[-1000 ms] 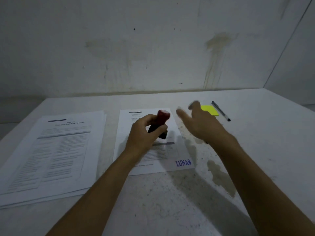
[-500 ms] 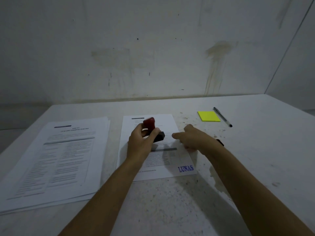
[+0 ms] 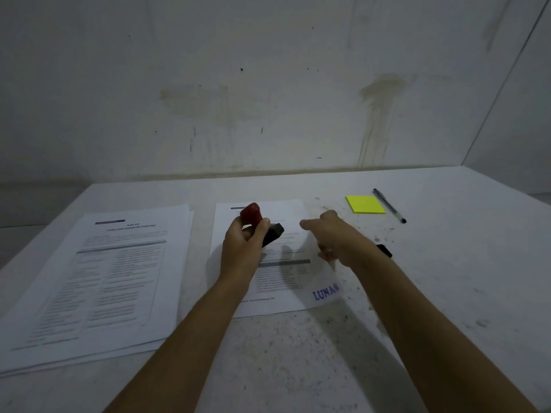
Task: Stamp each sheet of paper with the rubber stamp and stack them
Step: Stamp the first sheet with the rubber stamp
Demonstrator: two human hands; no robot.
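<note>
- We are gripping the rubber stamp [image 3: 260, 225] in our left hand [image 3: 244, 248], fingers curled round its red handle, its black base tilted and raised above the single sheet [image 3: 277, 281].
- The single sheet is lying flat on the table [image 3: 447, 293], bearing a blue "LUNAS" mark [image 3: 326, 292] near its lower right corner.
- Our right hand [image 3: 334, 238] is pinching the right edge of the single sheet, fingers curled on the paper.
- The stack of printed sheets [image 3: 98, 281] is lying to the left of the single sheet, just apart from it.
- A yellow sticky-note pad [image 3: 365, 204] and a pen [image 3: 389, 205] are lying to the upper right of the single sheet.
</note>
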